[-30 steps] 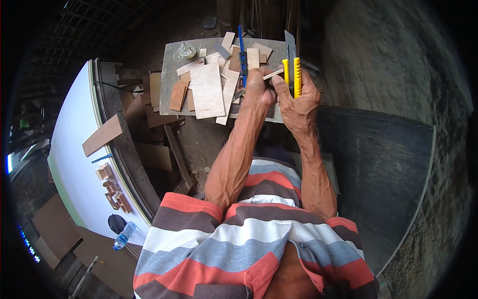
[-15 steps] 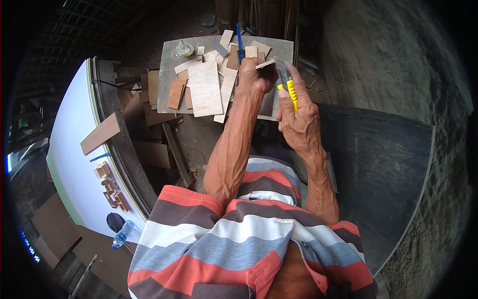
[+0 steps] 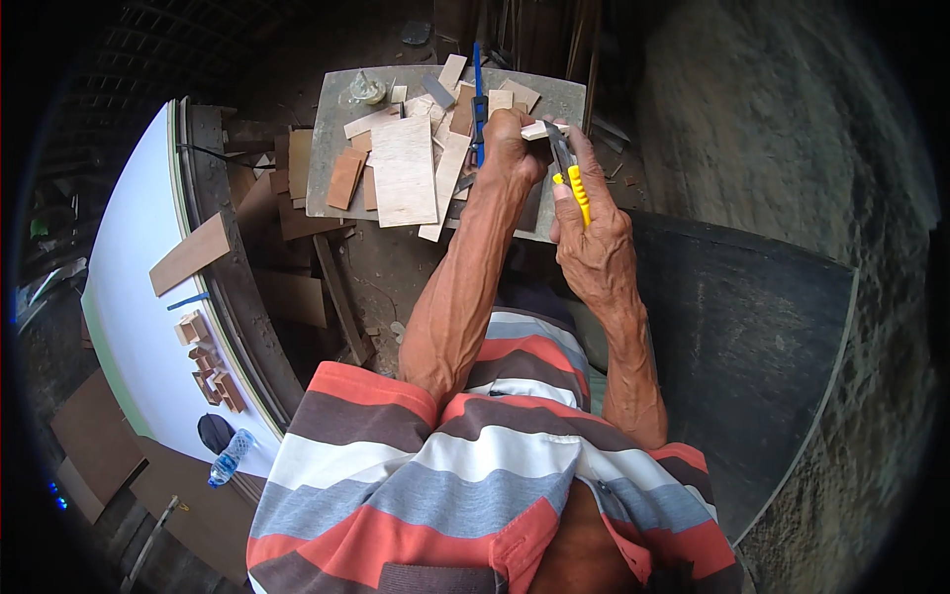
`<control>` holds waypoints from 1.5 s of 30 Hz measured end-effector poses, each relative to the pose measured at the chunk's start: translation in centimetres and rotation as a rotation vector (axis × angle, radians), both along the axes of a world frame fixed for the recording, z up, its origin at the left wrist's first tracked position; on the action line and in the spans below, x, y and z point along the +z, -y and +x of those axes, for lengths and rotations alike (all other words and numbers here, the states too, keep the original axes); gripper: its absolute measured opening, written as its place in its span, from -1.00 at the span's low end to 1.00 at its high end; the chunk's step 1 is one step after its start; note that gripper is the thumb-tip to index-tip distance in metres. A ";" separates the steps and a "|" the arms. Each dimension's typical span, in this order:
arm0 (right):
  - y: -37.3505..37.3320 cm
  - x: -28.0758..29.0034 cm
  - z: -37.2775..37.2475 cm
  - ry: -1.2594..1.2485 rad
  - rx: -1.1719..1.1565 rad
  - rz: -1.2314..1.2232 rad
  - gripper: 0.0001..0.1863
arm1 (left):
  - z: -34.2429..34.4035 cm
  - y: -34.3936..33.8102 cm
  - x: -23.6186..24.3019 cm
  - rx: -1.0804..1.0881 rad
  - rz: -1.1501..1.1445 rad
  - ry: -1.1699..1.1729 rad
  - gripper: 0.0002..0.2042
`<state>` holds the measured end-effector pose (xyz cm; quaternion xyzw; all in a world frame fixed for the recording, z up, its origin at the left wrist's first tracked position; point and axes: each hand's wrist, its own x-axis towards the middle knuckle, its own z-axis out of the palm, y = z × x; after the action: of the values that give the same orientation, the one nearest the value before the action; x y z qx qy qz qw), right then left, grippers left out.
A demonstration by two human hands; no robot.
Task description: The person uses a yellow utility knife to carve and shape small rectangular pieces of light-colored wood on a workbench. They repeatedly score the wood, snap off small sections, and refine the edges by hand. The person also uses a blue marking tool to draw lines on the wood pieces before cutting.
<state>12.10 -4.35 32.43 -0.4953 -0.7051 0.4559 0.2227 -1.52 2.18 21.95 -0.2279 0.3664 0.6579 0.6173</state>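
Note:
My left hand, at the front of the worktable, grips a small pale wood strip that sticks out to the right. My right hand is closed on a yellow utility knife, its grey blade angled up to the strip. Just behind my left hand lies a long blue tool with a dark slider. A pale plywood rectangle lies among overlapping offcuts, including an orange-brown piece. A glass container with pale contents stands at the back left of the table.
On the left, a white board holds a plank, small wooden pieces, a dark pouch and a plastic bottle. Loose boards fill the floor between. On the right are a dark panel and a rough wall.
My right hand dropped lower with the knife, then moved slightly up, bringing the blade onto the strip at a slant. My left hand shifted slightly upward, still holding the strip.

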 end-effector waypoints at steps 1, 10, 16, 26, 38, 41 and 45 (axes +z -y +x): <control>0.0 0.1 0.1 0.008 0.005 -0.013 -0.40 | 0.0 0.0 0.0 0.004 0.003 -0.007 -0.72; -0.2 -0.3 0.0 -0.069 -0.021 -0.103 -0.36 | -0.1 -0.1 -1.2 0.013 0.024 0.003 -0.73; -0.2 -0.3 -0.1 -0.054 -0.032 -0.098 -0.38 | -0.2 -0.4 -2.5 0.022 0.019 0.041 -0.72; -0.1 -0.7 0.0 -0.011 -0.020 -0.089 -0.33 | -0.3 0.0 -1.6 -0.011 0.014 0.013 -0.68; 1.3 0.4 -0.5 0.105 -0.020 -0.008 -0.38 | -1.5 0.8 1.2 -0.080 0.030 -0.493 -0.65; 1.6 0.2 -0.3 0.115 0.011 0.008 -0.36 | -2.5 0.9 1.0 -0.089 0.120 -0.694 -0.63; 2.0 -0.1 0.4 0.176 -0.002 -0.029 -0.44 | -2.6 0.8 2.3 -0.145 0.258 -0.877 -0.64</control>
<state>12.53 -6.35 32.36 -0.5372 -0.7149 0.4207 0.1530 -4.11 1.42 24.27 0.1770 0.5231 0.6874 0.4717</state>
